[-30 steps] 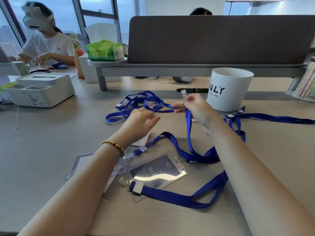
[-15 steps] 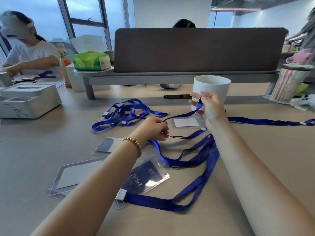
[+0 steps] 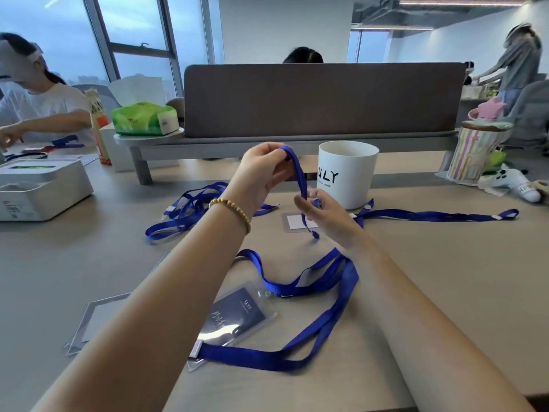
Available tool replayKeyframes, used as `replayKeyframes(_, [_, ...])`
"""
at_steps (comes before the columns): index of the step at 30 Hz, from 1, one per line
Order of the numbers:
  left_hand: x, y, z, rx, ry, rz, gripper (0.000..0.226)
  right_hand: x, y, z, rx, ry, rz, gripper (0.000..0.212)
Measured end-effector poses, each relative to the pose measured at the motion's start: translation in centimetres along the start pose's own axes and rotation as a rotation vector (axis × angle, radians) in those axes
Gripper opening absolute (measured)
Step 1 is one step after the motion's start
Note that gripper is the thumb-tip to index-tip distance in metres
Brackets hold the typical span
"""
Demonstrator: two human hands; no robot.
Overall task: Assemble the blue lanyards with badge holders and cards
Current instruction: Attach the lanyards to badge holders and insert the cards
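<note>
From the head camera, the left hand (image 3: 261,173) is raised above the table (image 3: 445,278) with its fingers curled round the top of a blue lanyard (image 3: 298,173), pinching the strap where it bends over. The strap hangs down from there to the right hand (image 3: 322,212), which sits lower and just in front of a white cup (image 3: 347,173); its thumb and fingers are closed on the strap next to a small clip whose details are too small to make out. The loose end of the strap dangles just below the right hand, over a small clear holder with a white card (image 3: 297,222) lying flat on the table. Nearer the camera, between the two forearms, a badge holder with a dark card (image 3: 237,315) lies on the table, with a second lanyard (image 3: 312,337) looped around it and one strap end lying across its lower edge. A tangle of more blue lanyards (image 3: 190,209) lies to the left behind the left wrist, and another (image 3: 439,216) stretches away to the right. Empty clear holders (image 3: 89,319) lie at the left.
</note>
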State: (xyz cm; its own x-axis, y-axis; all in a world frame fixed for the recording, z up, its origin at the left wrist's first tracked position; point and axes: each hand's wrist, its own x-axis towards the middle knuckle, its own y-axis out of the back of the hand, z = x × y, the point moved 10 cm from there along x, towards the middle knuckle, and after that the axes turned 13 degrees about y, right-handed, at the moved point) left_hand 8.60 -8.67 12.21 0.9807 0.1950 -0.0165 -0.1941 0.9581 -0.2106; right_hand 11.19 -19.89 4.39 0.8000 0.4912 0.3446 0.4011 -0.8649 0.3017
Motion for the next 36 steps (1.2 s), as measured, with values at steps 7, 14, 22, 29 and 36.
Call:
replayKeyframes(7, [-0.2, -1.7, 2.6, -0.018, -0.029, -0.021, 0.015, 0.7, 3.1, -0.8, -0.326, 0.087, 0.194, 0.015])
replayKeyframes(14, [5.3, -2.1, 4.2, -0.031, -0.063, 0.006, 0.007, 5.3, 8.6, -2.1, -0.116, 0.066, 0.378, 0.019])
replayKeyframes(22, [15.2, -5.1, 3.6, 0.133, -0.073, 0.150, 0.025, 12.9, 17.1, -0.6, -0.216, 0.001, 0.511, 0.028])
replayKeyframes(29, [20.9, -8.8, 1.1, 0.832, -0.134, 0.210, 0.029, 15.2, 19.5, 2.7, -0.838, -0.144, 0.338, 0.032])
replayKeyframes(36, [21.7, -10.8, -1.0, 1.263, -0.170, 0.160, 0.020, 15.5, 19.5, 4.1, -0.962, -0.272, 0.241, 0.033])
